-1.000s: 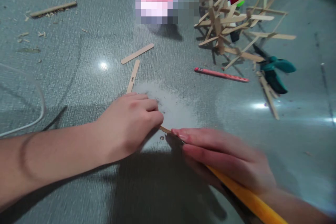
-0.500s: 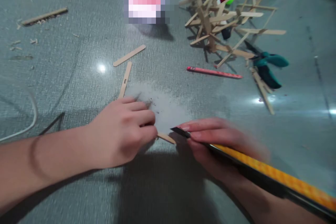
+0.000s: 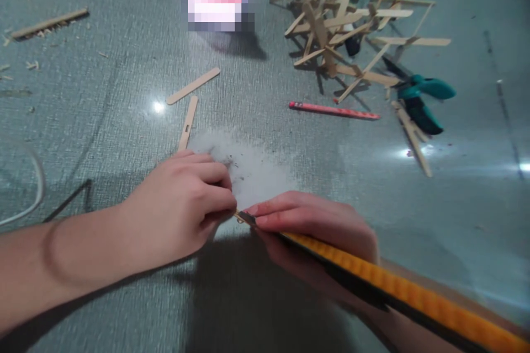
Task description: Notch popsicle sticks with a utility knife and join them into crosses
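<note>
My left hand is closed on a wooden craft stick, and only its end shows past the fingertips. In my right hand lies a utility knife with a long orange and black handle. My fingers press along the front of the knife, near its dark blade. The blade rests against the end of the stick, close to my left fingertips. Above my left hand lies a slotted craft stick, and a plain craft stick is beyond it.
A pink pencil lies ahead of my right hand. Behind it stands a tangle of joined craft sticks. Teal-handled cutters are at the right. A whittled stick with shavings is far left, and a white cable curves at the left edge.
My right hand has moved left with the utility knife, bringing the blade from clear of the stick onto its end. The view has shifted slightly.
</note>
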Demonstrator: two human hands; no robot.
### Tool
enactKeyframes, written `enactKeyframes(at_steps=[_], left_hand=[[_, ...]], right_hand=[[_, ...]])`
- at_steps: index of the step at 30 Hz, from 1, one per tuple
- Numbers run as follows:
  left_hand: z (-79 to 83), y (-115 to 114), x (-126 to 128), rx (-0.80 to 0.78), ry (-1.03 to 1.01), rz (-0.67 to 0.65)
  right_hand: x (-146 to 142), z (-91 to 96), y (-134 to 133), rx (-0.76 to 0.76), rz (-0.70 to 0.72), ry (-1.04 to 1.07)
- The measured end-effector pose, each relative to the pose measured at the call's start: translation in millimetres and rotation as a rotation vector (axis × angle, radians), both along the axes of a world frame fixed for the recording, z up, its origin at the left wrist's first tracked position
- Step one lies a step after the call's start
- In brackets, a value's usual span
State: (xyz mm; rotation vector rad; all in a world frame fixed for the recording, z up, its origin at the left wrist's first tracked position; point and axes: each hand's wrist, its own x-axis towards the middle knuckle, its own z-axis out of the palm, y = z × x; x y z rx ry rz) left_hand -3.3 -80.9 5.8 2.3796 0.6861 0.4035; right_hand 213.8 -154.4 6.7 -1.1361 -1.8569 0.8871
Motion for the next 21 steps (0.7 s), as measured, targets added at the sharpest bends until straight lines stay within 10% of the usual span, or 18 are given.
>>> enactKeyframes(at_steps=[12, 21], left_hand=[[-7.5, 0, 1, 0.011, -0.027, -0.015], [10.1, -28, 5, 0.337, 0.159, -0.101]], right_hand=[[0, 2.3, -2, 0.035, 0.034, -0.09], [3, 5.6, -6, 0.032, 0.122, -0.127]])
